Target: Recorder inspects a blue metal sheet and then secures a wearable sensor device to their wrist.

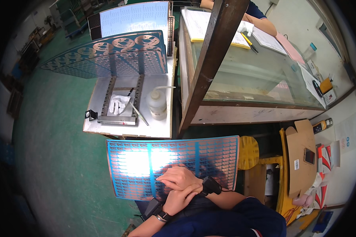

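A large blue and copper printed circuit panel [217, 158] lies across in front of me, tilted, with a bright glare on its left half. Over its near edge, my right hand [178, 176] points to the left with fingers loosely stretched and nothing visible in them. My left hand [178, 200] comes from below, its fingers laid round my right wrist beside a black wristband device [211, 185]. A watch [163, 215] and a second dark device [153, 207] are on my left wrist.
Ahead, a white-topped bench [91, 125] holds a slotted rack [116, 120], upright panels [106, 59], a white glove [118, 104], a pen-like tool [139, 113], a squeeze bottle [157, 104] and a small loupe [91, 115]. A glass-topped table [245, 85] stands right, with another person's arm [261, 24] beyond.
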`<state>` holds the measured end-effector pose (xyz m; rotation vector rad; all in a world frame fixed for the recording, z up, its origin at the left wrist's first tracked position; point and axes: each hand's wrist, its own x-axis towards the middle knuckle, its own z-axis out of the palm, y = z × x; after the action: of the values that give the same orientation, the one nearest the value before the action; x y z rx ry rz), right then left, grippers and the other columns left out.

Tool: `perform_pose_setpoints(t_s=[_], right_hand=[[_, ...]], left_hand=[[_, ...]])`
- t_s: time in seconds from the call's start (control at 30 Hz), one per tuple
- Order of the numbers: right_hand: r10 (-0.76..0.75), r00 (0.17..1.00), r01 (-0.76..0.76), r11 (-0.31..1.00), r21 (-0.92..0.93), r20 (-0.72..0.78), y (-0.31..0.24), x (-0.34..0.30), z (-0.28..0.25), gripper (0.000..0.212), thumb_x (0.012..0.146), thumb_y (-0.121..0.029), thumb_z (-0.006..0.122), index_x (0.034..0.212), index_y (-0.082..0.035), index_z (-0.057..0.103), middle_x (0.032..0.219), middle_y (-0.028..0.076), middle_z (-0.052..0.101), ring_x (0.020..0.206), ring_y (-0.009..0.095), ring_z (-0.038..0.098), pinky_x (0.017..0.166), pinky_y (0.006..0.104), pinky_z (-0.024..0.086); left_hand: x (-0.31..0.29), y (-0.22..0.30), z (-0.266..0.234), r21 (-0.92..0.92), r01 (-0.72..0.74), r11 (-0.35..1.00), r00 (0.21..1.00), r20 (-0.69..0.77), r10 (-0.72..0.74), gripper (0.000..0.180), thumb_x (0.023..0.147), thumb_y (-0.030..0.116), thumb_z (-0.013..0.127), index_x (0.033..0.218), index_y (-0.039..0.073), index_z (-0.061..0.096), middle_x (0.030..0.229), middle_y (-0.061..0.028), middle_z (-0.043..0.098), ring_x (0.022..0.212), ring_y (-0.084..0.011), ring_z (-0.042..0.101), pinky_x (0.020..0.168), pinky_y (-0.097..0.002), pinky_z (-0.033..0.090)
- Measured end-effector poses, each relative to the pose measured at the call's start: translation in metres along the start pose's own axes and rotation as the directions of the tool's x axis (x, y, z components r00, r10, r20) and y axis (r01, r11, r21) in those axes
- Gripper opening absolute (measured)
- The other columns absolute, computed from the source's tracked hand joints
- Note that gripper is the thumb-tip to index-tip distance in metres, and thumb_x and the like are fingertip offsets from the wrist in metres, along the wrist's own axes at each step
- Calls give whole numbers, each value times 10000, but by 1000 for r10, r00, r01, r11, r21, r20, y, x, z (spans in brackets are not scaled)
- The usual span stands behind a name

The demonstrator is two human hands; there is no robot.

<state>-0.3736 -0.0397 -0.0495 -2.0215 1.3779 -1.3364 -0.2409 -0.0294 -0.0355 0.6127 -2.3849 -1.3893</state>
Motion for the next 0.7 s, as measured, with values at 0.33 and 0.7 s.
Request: perform_pose_setpoints(t_s=[0.33,0.7], right_hand=[[12,1000,-11,999,-35,28,-4,2,-2,134,832,-109,655,944,-66,715,862,53,702,768,227,647,681,340,513],[104,991,-105,994,4,80,-3,-5,-5,153,883,-142,612,967,-58,708,860,106,691,809,266,664,787,351,530]], left_hand=[[-3,-5,2,-56,34,998,997,65,-31,309,881,162,659,1187,138,619,954,-116,700,734,-305,687,636,-358,546],[-1,13,-10,-51,-46,998,994,101,51,378,890,150,634,1265,132,584,891,-145,684,837,-340,657,745,-380,522]])
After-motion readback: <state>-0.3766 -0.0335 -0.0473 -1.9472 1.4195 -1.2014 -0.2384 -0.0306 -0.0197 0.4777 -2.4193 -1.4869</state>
